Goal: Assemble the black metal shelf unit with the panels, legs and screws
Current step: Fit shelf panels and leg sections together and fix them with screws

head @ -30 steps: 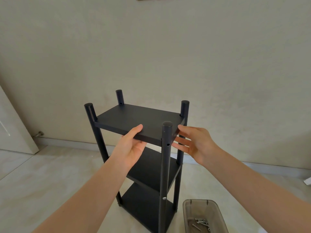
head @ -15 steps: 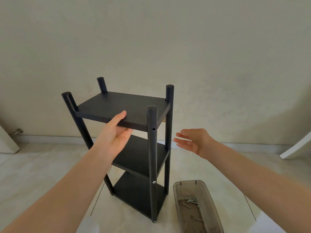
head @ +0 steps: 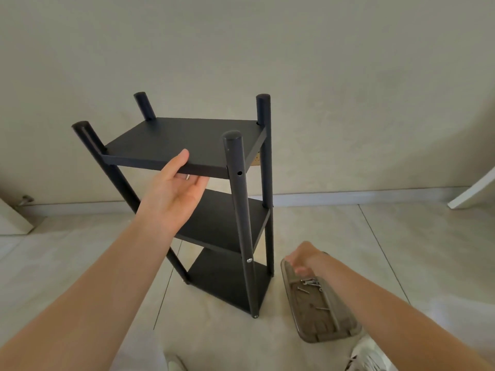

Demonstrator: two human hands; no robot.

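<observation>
While left hand (head: 176, 194) still grips panel (head: 184, 141), right hand (head: 302, 259) dropped to tray (head: 321, 330).

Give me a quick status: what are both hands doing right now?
Left hand props top panel from below, thumb on its edge. Right hand down at tray, over screws; grip unclear. Front leg's upper hole empty.

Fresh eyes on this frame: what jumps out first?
The black shelf unit standing upright on the tiled floor at centre. The left hand grips the front edge of its top panel, thumb on top, fingers under. At lower right, the right hand reaches into a smoky plastic tray of loose screws.
</observation>
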